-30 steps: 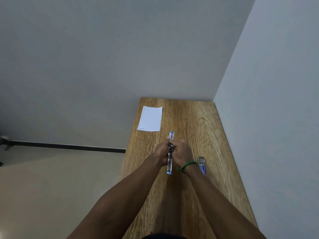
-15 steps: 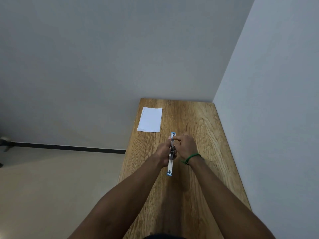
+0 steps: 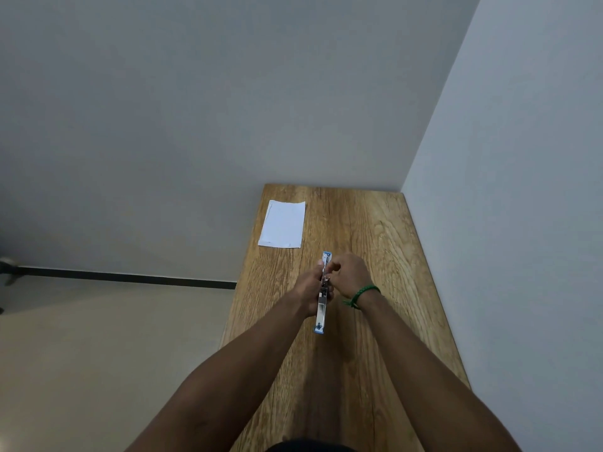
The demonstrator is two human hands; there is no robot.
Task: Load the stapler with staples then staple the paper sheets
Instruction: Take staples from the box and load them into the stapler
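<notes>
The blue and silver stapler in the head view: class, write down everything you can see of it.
The blue and silver stapler is a long, narrow tool lying lengthwise along the wooden table, swung open, with its shiny metal channel facing up and blue plastic at both ends. The left hand grips its left side; the right hand pinches over its far half. Whether staples sit in the channel is too small to tell.

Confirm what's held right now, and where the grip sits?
The opened stapler, gripped around its middle by the left hand. The right hand pinches at its far half; whether it holds staples cannot be told.
</notes>
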